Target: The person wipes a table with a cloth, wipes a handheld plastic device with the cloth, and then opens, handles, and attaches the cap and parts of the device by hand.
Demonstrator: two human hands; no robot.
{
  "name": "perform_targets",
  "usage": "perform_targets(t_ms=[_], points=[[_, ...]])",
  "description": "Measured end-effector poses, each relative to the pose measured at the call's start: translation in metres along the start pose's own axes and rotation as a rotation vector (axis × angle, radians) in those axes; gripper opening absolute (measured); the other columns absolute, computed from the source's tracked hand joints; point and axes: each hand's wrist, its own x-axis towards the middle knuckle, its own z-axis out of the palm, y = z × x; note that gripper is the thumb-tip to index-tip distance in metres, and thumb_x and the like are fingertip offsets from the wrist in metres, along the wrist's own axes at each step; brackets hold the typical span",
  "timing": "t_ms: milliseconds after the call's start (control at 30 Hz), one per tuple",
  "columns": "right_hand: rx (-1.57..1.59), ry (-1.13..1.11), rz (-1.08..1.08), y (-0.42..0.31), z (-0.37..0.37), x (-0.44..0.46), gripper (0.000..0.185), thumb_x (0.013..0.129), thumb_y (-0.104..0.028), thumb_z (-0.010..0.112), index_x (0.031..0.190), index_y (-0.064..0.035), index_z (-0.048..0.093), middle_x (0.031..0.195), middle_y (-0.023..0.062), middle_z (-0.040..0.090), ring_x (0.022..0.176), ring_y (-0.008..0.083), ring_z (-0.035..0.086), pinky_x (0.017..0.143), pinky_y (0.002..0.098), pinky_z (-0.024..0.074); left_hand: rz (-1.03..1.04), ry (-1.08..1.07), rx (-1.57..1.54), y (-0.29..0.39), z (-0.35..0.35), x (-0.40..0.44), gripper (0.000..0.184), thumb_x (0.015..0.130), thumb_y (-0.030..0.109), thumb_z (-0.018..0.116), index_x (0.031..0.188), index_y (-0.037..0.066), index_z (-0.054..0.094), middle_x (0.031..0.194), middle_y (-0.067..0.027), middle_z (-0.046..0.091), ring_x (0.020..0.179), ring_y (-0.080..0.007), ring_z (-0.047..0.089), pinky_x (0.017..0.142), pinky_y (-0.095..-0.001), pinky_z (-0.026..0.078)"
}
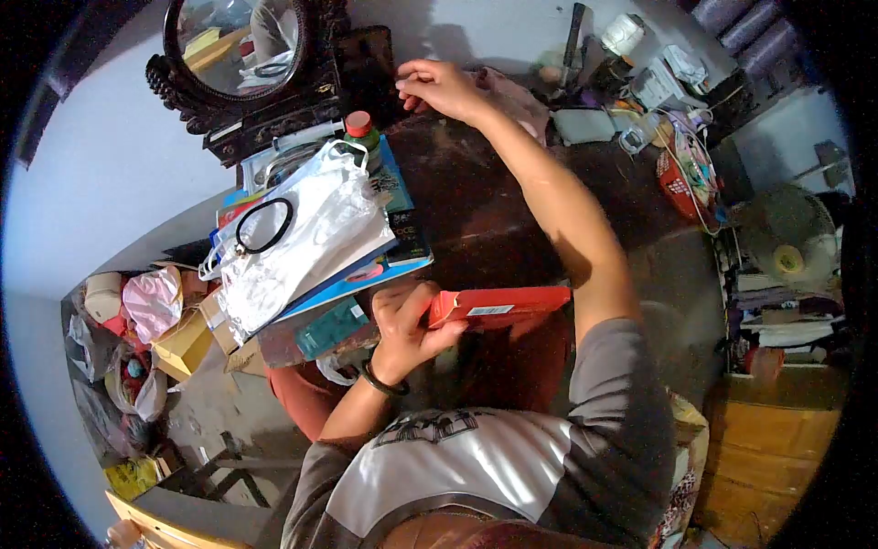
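My left hand [402, 325], with a dark bracelet at its wrist, is closed around one end of a flat red box [521, 300]. A white barcode label shows on the near side of the box, which is held above the front of the dark table. My right hand [437, 89] is stretched out to the far side of the table, beside the carved mirror stand [320, 78]. Its fingers are loosely bent and apart, and nothing shows in them. Behind its wrist lies a pinkish cloth [517, 101].
Left on the dark table [476, 220], a white plastic bag [315, 220] with a black ring [265, 226] covers books. A red-capped bottle [361, 133] and a teal packet [331, 328] are close by. A red basket [677, 183] and a fan [786, 247] stand right.
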Motion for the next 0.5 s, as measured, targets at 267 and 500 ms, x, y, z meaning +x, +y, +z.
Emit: perform_targets(t_ms=[267, 500], points=[[-1.168, 0.162, 0.046, 0.011, -0.064, -0.069, 0.047, 0.086, -0.04, 0.063, 0.128, -0.0204, 0.056, 0.135, 0.0095, 0.049, 0.125, 0.0306, 0.043, 0.102, 0.0466, 0.0362, 0.008, 0.017, 0.048, -0.001, 0.001, -0.002, 0.046, 0.071, 0.046, 0.074, 0.073, 0.003, 0.058, 0.056, -0.0076, 0.047, 0.047, -0.0244, 0.049, 0.046, -0.0332, 0.036], [-0.966, 0.206, -0.112, 0.054, -0.055, -0.049, 0.039, 0.087, -0.029, 0.063, 0.124, -0.017, 0.059, 0.134, 0.0121, 0.05, 0.116, 0.03, 0.051, 0.096, 0.0439, 0.0431, -0.017, 0.025, 0.051, 0.001, 0.004, -0.004, 0.049, 0.072, 0.05, 0.072, 0.072, 0.003, 0.058, 0.06, -0.0078, 0.05, 0.052, -0.0254, 0.052, 0.05, -0.0336, 0.039]])
